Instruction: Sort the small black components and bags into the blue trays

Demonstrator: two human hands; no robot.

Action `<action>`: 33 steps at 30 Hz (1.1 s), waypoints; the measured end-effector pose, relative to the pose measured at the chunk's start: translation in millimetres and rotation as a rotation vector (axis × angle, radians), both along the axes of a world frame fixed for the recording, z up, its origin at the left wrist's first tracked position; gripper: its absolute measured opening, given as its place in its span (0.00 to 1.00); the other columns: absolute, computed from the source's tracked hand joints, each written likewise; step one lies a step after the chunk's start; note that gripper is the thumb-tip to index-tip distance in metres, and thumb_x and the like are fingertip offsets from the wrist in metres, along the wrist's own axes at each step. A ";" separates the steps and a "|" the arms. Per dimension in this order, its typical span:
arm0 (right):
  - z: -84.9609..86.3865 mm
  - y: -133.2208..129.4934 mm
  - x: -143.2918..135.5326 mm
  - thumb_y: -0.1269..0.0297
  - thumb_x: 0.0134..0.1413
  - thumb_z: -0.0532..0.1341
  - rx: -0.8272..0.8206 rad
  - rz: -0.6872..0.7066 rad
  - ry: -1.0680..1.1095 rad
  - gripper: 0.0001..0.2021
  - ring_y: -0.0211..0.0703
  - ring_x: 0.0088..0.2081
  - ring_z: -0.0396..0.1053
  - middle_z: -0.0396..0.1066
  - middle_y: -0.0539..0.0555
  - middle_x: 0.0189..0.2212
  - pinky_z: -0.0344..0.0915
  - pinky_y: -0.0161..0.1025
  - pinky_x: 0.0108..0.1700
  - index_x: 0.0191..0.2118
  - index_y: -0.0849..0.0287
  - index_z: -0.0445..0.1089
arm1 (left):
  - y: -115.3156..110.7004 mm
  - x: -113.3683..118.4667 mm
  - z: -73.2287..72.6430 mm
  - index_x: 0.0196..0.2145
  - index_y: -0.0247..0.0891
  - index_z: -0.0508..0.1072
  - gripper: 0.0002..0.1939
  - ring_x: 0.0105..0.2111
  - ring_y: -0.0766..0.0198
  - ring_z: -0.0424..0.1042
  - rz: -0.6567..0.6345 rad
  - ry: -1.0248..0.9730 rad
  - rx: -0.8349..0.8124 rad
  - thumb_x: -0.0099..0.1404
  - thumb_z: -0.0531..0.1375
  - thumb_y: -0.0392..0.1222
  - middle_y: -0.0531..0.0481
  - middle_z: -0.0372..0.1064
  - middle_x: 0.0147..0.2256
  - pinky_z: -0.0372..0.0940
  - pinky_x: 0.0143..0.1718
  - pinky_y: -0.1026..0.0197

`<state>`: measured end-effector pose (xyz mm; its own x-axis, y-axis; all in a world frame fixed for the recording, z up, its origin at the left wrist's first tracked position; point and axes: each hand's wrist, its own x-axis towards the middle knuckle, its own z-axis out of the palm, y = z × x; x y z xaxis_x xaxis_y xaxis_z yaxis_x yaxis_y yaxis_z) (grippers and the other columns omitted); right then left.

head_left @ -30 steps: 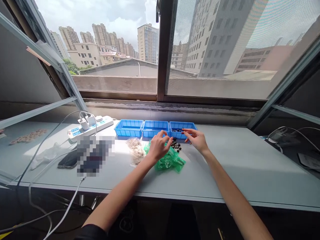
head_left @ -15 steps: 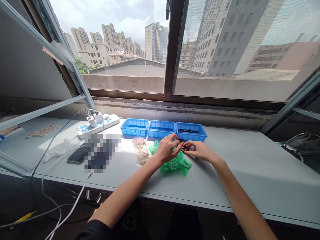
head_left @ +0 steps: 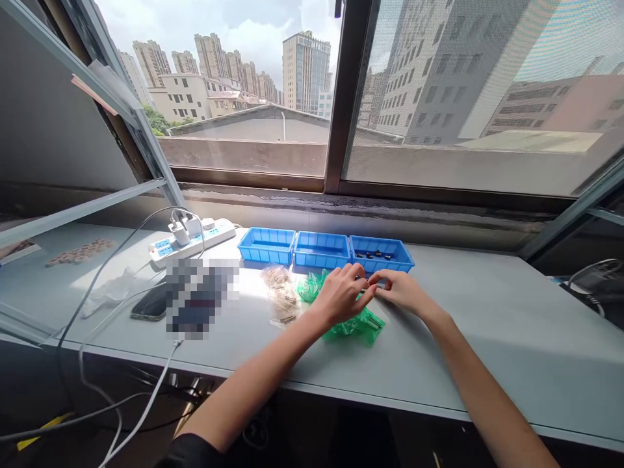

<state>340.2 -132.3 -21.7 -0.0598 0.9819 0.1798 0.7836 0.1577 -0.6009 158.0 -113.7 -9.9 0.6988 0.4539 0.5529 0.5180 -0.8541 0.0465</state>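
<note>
My left hand (head_left: 342,291) is over a crumpled green plastic bag (head_left: 358,327), fingers curled and thumb brought close to the fingertips. Close on its right, my right hand (head_left: 400,290) pinches with thumb and forefinger. The fingertips of both hands nearly meet; what they hold there is too small and too covered to name. Part of the green bag is hidden under my left hand. Left of it lies a clear bag (head_left: 283,292) of small pale pieces. Behind my hands, the right-hand blue bin (head_left: 404,265) holds several small dark parts.
Left of that bin stand a middle blue bin (head_left: 322,260) and a left blue bin (head_left: 266,253). A white power strip (head_left: 214,239) with plugs, a phone (head_left: 149,303) and loose cables (head_left: 163,370) occupy the left side. The window frame (head_left: 336,130) rises behind the table.
The view has shifted slightly. Both hands remain by the green bag with fingertips close together; dark pieces that showed between them before are now mostly covered.
</note>
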 end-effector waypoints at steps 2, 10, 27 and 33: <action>-0.7 1.6 -0.7 0.55 0.42 0.60 0.009 0.023 0.116 0.11 0.37 0.20 0.61 0.74 0.52 0.26 0.58 0.36 0.24 0.28 0.56 0.72 | 1.2 -0.2 1.4 0.34 0.37 0.70 0.12 0.36 0.62 0.66 0.012 0.006 0.014 0.68 0.51 0.44 0.48 0.66 0.38 0.59 0.34 0.60; 13.4 -0.1 -18.8 0.46 0.36 0.66 -0.107 -0.019 0.773 0.28 0.30 0.19 0.55 0.71 0.51 0.29 0.51 0.33 0.21 0.43 0.56 0.67 | 12.1 -4.6 0.8 0.41 0.38 0.63 0.11 0.37 0.62 0.68 0.080 -0.037 0.049 0.71 0.47 0.45 0.50 0.68 0.38 0.60 0.34 0.62; 13.1 -3.4 -27.9 0.49 0.34 0.70 -0.261 0.122 1.005 0.28 0.28 0.20 0.45 0.62 0.44 0.23 0.39 0.33 0.21 0.44 0.54 0.68 | 22.2 -11.7 -3.1 0.40 0.39 0.63 0.09 0.32 0.66 0.70 -0.015 -0.173 0.027 0.71 0.46 0.42 0.50 0.66 0.39 0.63 0.29 0.66; 11.8 0.3 -24.8 0.49 0.33 0.69 -0.235 0.048 0.991 0.26 0.26 0.19 0.46 0.64 0.46 0.26 0.41 0.31 0.20 0.42 0.55 0.70 | 20.8 -12.5 -0.6 0.41 0.39 0.64 0.06 0.34 0.66 0.70 0.012 -0.125 -0.001 0.69 0.51 0.41 0.51 0.66 0.39 0.65 0.33 0.65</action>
<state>315.4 -132.0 -9.9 -0.0292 0.9992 -0.0276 -0.0875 -0.0300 -0.9957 145.5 -93.0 -10.5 0.6187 0.4623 0.6352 0.5183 -0.8478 0.1121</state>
